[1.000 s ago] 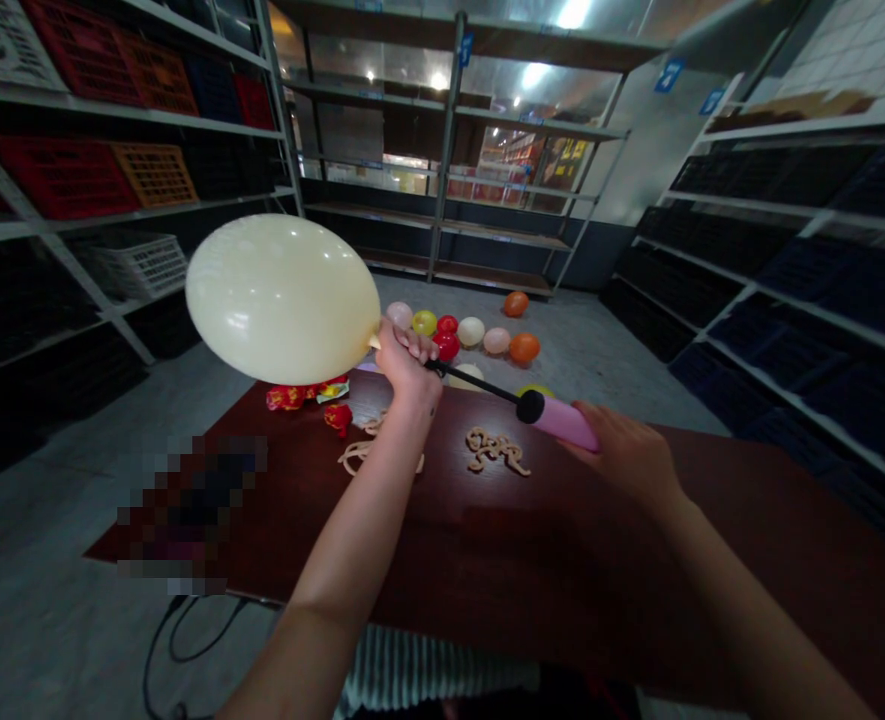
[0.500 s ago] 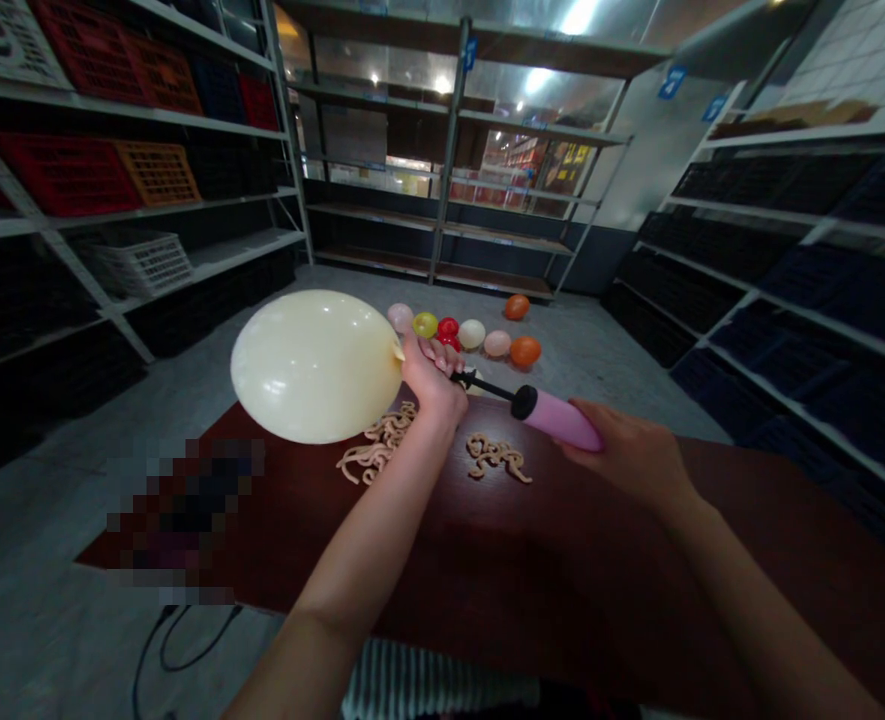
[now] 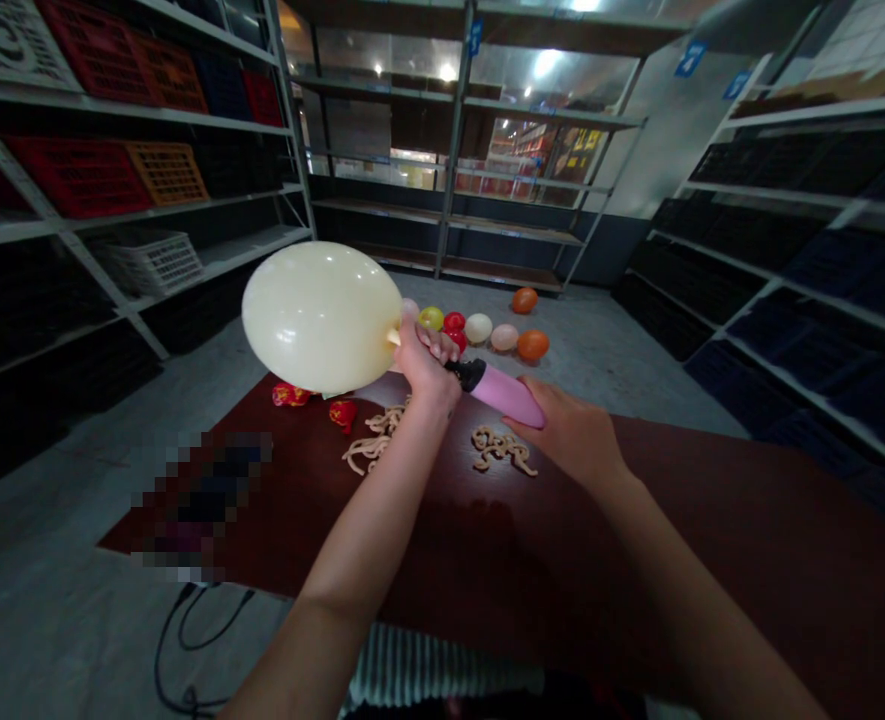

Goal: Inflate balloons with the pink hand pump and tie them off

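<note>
The left hand [image 3: 425,365] is closing around the neck of the cream balloon [image 3: 322,318] and the black end of the pink pump [image 3: 506,395], holding both above the worktop [image 3: 637,520]. The right hand [image 3: 573,425] is wrapping around the pump's pink barrel, also above the worktop. The balloon is bulging out full, hanging over the worktop's far left part. On the worktop, one tan pile [image 3: 367,455] is lying partly behind the left forearm, another tan pile [image 3: 503,448] is resting below the pump, and red packets [image 3: 343,412] are sitting near the far left edge. Beyond the worktop, colored balloons [image 3: 533,345] are resting on the floor [image 3: 584,365].
</note>
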Available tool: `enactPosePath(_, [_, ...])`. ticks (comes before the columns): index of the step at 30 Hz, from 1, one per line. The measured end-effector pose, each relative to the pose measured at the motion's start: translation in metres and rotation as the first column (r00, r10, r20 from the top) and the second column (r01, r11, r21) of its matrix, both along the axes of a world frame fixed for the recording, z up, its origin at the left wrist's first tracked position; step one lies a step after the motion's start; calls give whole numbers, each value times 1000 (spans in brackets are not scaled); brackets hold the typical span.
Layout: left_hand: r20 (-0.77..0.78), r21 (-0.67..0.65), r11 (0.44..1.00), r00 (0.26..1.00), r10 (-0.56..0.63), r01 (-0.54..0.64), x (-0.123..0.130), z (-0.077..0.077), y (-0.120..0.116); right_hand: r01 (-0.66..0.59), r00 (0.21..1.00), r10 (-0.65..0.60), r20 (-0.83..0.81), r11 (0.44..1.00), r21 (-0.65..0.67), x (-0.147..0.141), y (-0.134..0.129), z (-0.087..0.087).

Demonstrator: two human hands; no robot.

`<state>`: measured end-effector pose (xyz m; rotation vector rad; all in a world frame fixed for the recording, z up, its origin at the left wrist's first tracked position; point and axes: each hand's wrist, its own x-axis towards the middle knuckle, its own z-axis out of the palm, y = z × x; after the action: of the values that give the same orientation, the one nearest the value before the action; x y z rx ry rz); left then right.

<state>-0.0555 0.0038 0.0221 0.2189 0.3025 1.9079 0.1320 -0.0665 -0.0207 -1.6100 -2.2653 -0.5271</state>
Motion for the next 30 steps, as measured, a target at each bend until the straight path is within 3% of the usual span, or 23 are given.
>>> enactPosePath(4, [-19, 18, 999, 999, 45, -45, -5, 0, 2, -10, 1000, 10, -22, 1000, -14, 19, 2, -10])
enactPosePath(11, [-55, -6, 996, 995, 88, -88, -6, -3, 7, -11, 991, 14, -132, 1000, 21, 81, -4, -55])
enactPosePath(15, [-97, 15, 996, 991, 92, -91, 0, -4, 6, 18, 990, -15, -138, 1000, 22, 98, -12, -66])
enactPosePath(19, [-105, 72, 991, 987, 120, -113, 3, 0, 0, 68, 994, -66, -93, 998, 14, 88, -23, -53])
enactPosePath(23, [-80, 55, 995, 993, 90, -86, 5, 3, -6, 103, 994, -103, -24, 995, -1, 61, -30, -22])
enactPosePath(27, [-32, -13, 999, 999, 42, -43, 15, 2, -10, 144, 985, -142, 95, 989, -12, 26, -24, 10])
enactPosePath(30, [-25, -25, 999, 999, 37, -38, 21, 1, -14, 144, 984, -141, 109, 989, -19, 5, -16, 21])
